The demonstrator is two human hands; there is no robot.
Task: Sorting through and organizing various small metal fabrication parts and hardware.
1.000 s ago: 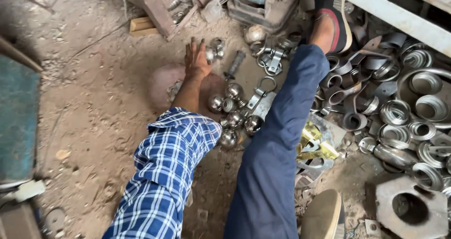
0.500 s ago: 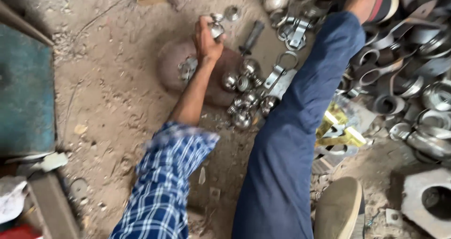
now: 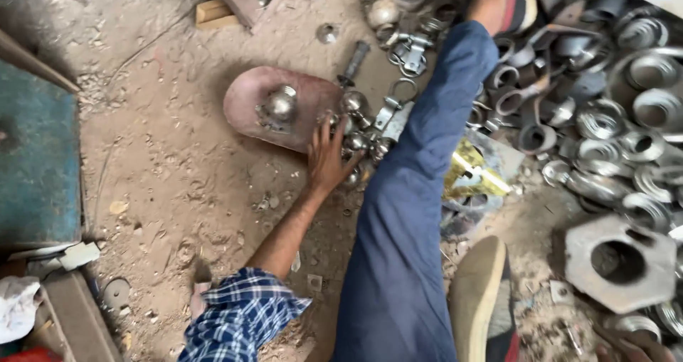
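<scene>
Left hand (image 3: pixel 329 156) reaches forward from a blue plaid sleeve (image 3: pixel 238 316), forearm bare and running diagonally up-right over the dirt floor (image 3: pixel 171 170). Palm down, back of hand to the camera. Fingers (image 3: pixel 334 129) slightly spread and curled down onto a cluster of shiny metal balls (image 3: pixel 356 143) — fingertips are touching them, but whether one is actually gripped I can't tell, the hand covers the contact. Right hand not in view.

Ball cluster lies right at the fingertips, wedged between the rounded edge of a reddish-brown plate (image 3: pixel 245 109) and the person's blue trouser leg (image 3: pixel 409 213). One more ball with a flanged base (image 3: pixel 279 106) sits on the plate itself, well left of the fingers and apart from them. Another ball (image 3: pixel 353 102) is just above the fingertips, next to a dark handled tool (image 3: pixel 353 60).

Room: open dirt to the left of the arm, only small debris there. Right side is tight — the trouser leg runs alongside the hand, nearly touching the cluster. Past the leg, a dense pile of metal rings and clamps (image 3: pixel 605 127) and a grey hexagonal block with a hole (image 3: pixel 619 262). A teal box (image 3: pixel 35 170) bounds the far left edge. Shoe sole (image 3: pixel 477 298) below right, near the leg.
</scene>
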